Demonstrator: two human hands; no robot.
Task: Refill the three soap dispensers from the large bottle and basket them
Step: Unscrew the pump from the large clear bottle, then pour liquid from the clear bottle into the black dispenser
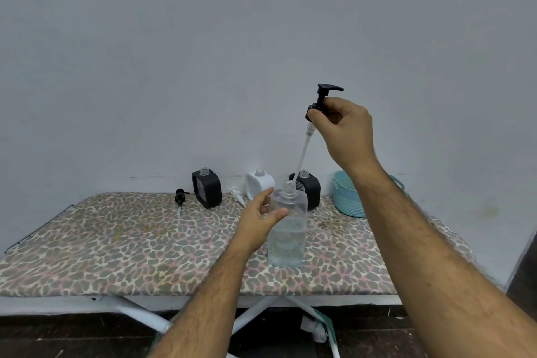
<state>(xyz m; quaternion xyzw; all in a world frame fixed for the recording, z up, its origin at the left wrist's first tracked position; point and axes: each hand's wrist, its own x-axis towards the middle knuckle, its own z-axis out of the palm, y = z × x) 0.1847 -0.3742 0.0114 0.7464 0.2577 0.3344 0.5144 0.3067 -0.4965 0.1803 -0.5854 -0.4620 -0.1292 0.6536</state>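
Observation:
A large clear bottle (287, 235), partly full of clear liquid, stands uncapped on the table. My left hand (257, 219) grips its upper left side. My right hand (344, 128) pinches a black pump head (322, 99) high above it; the pump's clear tube (302, 157) slants down with its tip at the bottle's mouth. Three uncapped dispensers stand at the back: a black one (207, 187) on the left, a white one (260, 183) in the middle, another black one (309, 187) partly behind the bottle. A teal basket (347, 197) sits at the back right.
A loose black pump (180, 197) lies left of the left black dispenser, a white pump (236, 195) beside the white one. The table (130, 247) has a leopard-print cover, folding legs below, and a grey wall right behind it.

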